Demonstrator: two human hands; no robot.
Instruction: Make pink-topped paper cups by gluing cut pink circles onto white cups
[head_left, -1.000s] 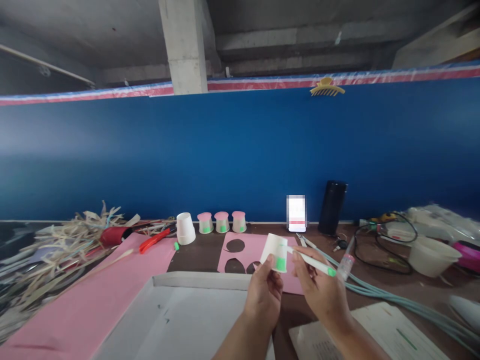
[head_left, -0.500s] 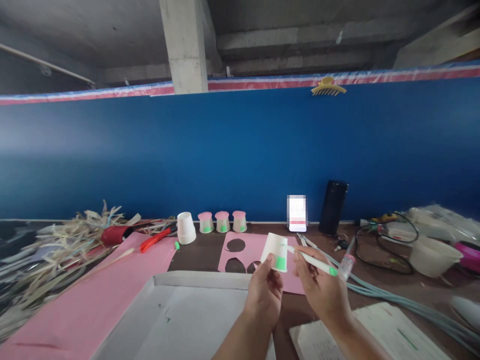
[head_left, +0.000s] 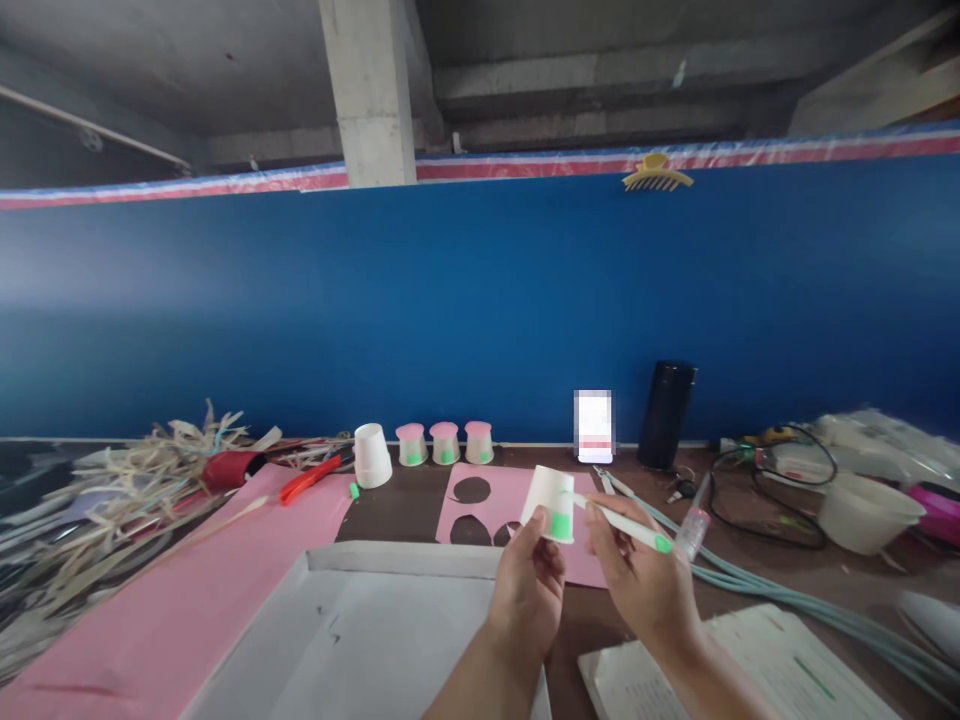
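A blue partition wall (head_left: 480, 310) fills the view. Above it, a concrete pillar (head_left: 367, 90) meets a grey ceiling. Below it, a brown worktable (head_left: 757, 560).

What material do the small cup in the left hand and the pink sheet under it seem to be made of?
The cup looks like thin matte white paper, with a green patch coloured on its side. The pink sheet looks like soft matte craft foam or card: round holes are cut cleanly out of it. Which of the two cannot be told.
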